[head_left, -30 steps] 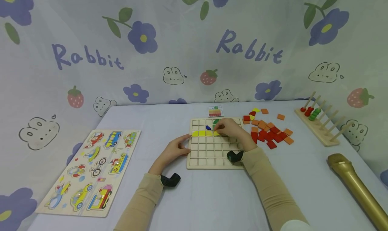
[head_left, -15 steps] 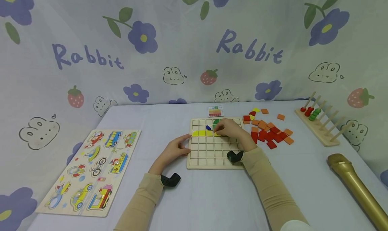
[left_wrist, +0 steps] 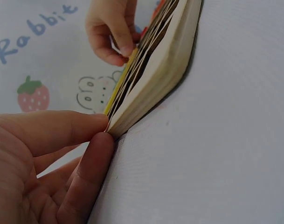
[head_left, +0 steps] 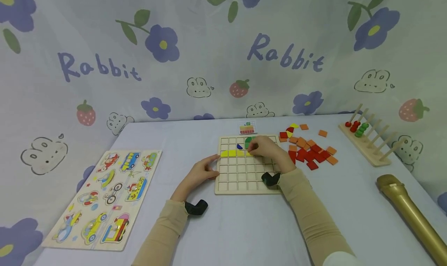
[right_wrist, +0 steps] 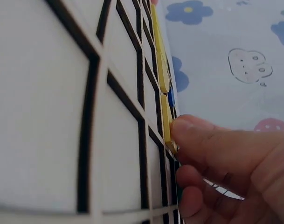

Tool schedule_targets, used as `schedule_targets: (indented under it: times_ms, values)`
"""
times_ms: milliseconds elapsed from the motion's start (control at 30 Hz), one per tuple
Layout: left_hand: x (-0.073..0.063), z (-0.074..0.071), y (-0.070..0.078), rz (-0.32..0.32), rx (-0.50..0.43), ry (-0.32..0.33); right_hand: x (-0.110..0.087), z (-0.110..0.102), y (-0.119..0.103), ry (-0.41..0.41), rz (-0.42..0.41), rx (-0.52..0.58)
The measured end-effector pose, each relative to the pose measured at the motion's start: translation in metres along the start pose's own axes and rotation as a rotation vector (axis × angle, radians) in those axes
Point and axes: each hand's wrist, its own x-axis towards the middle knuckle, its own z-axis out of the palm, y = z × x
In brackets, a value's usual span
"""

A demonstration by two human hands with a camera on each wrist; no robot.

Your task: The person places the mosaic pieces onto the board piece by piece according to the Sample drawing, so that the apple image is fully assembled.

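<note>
A square wooden grid board [head_left: 241, 177] lies flat in the head view. My left hand [head_left: 200, 171] rests at its left edge, index finger and thumb touching the side with nothing gripped. Over the board's upper part, my right hand [head_left: 262, 148] pinches a yellow tile [right_wrist: 167, 119] at the grid; the right wrist view shows its fingertips at the tile's end. More yellow tiles [head_left: 229, 153] line the same row to the left. One row up sits a small blue piece [head_left: 239, 146], with a green piece [head_left: 248, 141] beyond it, partly covered by the right hand.
A printed pattern card [head_left: 247, 128] lies behind the board. Red and orange tiles [head_left: 309, 154] are scattered to its right. Farther right stand a peg rack [head_left: 366, 142] with beads and a gold microphone [head_left: 405, 204]. A vehicle puzzle board [head_left: 104, 200] lies at left.
The head view has shifted slightly. My right fingers have moved a little to the right along the yellow row, and more of the green piece shows. My left hand stays at the board's edge.
</note>
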Motion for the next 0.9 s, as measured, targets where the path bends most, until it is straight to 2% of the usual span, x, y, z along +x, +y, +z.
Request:
schedule_targets:
  times_ms: [100, 200, 367, 467, 567, 667, 900]
  values:
    - [-0.001, -0.003, -0.002, -0.001, 0.005, 0.021, -0.003, -0.008, -0.001, 0.037, -0.014, 0.036]
    - [-0.003, -0.006, -0.004, -0.008, 0.002, 0.037, -0.010, -0.018, 0.006, 0.101, 0.019, 0.056]
    - [-0.004, -0.008, -0.003, -0.006, -0.003, 0.031, -0.024, -0.043, 0.038, 0.249, 0.173, 0.035]
    - [-0.003, -0.008, -0.001, -0.004, -0.004, 0.037, -0.030, -0.058, 0.056, 0.294, 0.266, 0.040]
    - [-0.003, -0.007, 0.000, -0.004, -0.013, 0.037, -0.032, -0.065, 0.068, 0.285, 0.335, 0.061]
    - [-0.003, -0.004, -0.001, -0.001, -0.023, 0.031, -0.034, -0.063, 0.075, 0.271, 0.381, 0.052]
    - [-0.008, 0.002, -0.002, 0.013, -0.024, 0.008, -0.039, -0.056, 0.084, 0.272, 0.389, -0.011]
